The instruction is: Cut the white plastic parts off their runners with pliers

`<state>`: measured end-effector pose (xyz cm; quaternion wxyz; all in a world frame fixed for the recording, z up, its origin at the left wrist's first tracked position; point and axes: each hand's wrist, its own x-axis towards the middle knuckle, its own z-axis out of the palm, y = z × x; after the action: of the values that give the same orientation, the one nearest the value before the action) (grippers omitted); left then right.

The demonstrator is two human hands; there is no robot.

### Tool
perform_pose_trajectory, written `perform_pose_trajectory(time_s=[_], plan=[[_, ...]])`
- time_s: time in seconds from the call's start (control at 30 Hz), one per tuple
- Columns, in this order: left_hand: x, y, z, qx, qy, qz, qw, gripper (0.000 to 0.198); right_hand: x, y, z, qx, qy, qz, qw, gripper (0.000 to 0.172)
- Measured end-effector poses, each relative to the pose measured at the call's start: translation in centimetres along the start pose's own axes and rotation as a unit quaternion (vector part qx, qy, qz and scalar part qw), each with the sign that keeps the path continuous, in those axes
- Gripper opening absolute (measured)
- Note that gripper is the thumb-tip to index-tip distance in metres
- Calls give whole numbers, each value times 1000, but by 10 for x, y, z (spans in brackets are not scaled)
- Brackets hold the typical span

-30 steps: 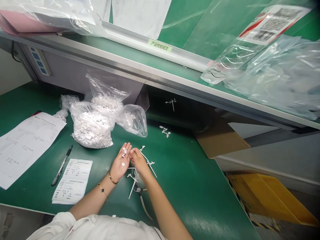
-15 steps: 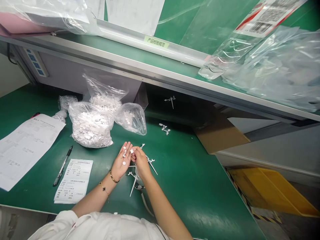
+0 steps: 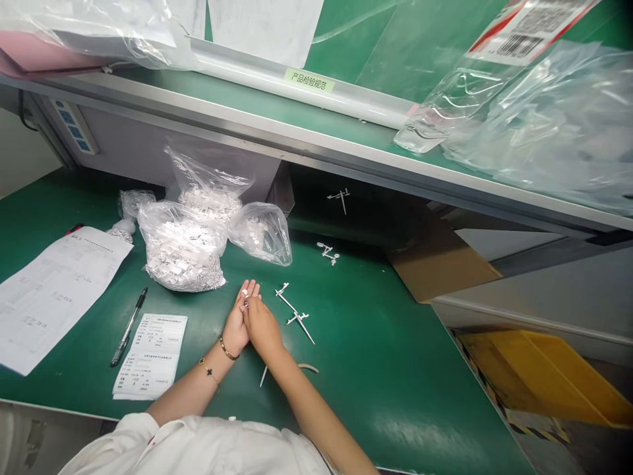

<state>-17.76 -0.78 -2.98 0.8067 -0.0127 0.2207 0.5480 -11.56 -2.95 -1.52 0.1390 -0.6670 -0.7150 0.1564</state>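
Observation:
My left hand is palm up above the green table, fingers stretched out, cradling small white plastic parts. Across its palm lies my right hand, its fingers bent inward and pressed together; whatever they pinch is hidden. To the right of my hands rests a white plastic sprue with thin branches. Part of another white stick shows below my right wrist. Just beyond my left fingers stands a clear bag full of small white pieces.
Two more bags, a fuller one and a smaller one, stand behind. Printed slips, a pen and a paper sheet lie left. More sprue pieces lie farther back. A shelf overhangs the table; a cardboard piece is right.
My right hand has moved left from beside my left fingertips onto the left palm, covering most of the white parts. The white piece it pinched is now out of sight.

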Motion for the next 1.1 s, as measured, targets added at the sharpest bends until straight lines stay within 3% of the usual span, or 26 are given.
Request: perform_pose_trajectory(time_s=[0.2,0.7,0.87,1.1], plan=[[1,1,-4,-3,-13,-11,1000,44,-1,4,-1,10,36,6,999,25],[0,0,-5,6,-6,-5,1000,44,2,5,3,-42,13,-1,999,27],[1,-1,-6,6,-12,-7,1000,46,2,8,4,44,46,12,998,19],[1,0,-1,-8,-11,-16,1000,45,3,12,-5,224,89,79,967,12]])
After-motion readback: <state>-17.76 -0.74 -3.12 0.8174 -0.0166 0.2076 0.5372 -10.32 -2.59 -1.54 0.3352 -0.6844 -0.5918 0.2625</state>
